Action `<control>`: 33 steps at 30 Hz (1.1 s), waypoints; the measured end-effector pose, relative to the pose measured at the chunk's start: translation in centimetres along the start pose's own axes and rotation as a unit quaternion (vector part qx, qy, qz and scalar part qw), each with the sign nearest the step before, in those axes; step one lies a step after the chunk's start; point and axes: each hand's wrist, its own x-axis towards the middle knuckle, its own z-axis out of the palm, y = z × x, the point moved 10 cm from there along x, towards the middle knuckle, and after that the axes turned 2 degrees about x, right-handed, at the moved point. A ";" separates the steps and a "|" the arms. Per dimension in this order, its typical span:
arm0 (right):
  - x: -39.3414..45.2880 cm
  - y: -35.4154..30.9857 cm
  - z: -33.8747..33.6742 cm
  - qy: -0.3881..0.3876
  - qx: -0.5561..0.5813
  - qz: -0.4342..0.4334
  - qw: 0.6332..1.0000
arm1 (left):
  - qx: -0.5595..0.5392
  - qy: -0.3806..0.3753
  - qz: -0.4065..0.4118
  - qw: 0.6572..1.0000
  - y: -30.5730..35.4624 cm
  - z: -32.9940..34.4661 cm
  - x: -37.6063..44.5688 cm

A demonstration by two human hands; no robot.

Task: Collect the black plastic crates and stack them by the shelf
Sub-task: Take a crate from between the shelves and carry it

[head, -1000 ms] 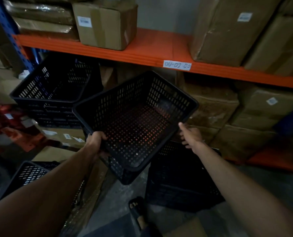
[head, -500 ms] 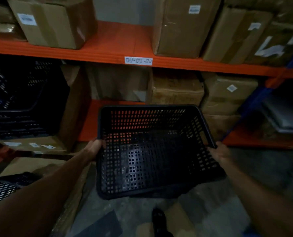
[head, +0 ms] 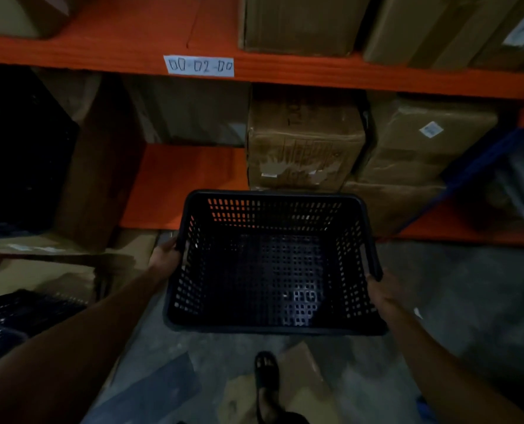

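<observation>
Crate point(head: 273, 264) now level and squared to the shelf point(head: 315, 76), one held above the floor: left hand point(head: 165, 258) and right hand point(head: 383, 293) each closed on a side rim. Two more crates point(head: 19, 313) at left, cut off and dark; fingers mostly hidden behind the rims.

Dim warehouse light, deep shadow at left, soft blur throughout (wide-angle bending at edges)

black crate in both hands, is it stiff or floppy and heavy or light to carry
The black crate probably stays stiff: its rim looks straight with the left hand and right hand gripping opposite sides. It is likely light for its size, since walls and floor are perforated and it is empty. The smooth plastic rim might slip a little.
</observation>
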 end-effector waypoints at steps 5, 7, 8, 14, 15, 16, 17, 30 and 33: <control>1.3 0.2 1.6 0.002 -0.017 0.017 1.000 | 0.012 0.017 0.021 1.000 -2.0 -0.6 4.0; 2.0 0.5 2.1 -0.002 -0.012 0.018 1.000 | 0.018 0.026 0.036 0.999 -0.4 -0.4 3.1; 2.2 0.5 2.1 -0.001 -0.013 0.019 1.000 | 0.030 0.025 0.042 0.998 0.3 -0.2 2.4; 2.9 0.0 1.8 0.031 -0.052 0.009 0.998 | 0.011 0.020 0.043 0.999 0.4 0.3 2.6; 3.1 0.2 2.0 0.027 -0.054 0.008 0.998 | 0.008 0.021 0.036 0.999 0.3 0.3 2.7; 3.4 0.4 2.2 0.025 -0.053 0.010 0.998 | 0.015 0.022 0.031 0.999 0.2 0.4 2.7; 3.7 0.4 2.2 0.025 -0.053 0.010 0.998 | 0.016 0.020 0.028 0.999 0.2 0.4 2.8; 3.2 -0.6 1.5 0.050 -0.072 -0.018 0.996 | 0.094 -0.023 0.042 0.994 2.3 1.8 1.9; 3.4 -0.7 2.0 0.043 -0.077 -0.011 0.996 | 0.136 -0.006 0.046 0.990 1.7 0.6 2.8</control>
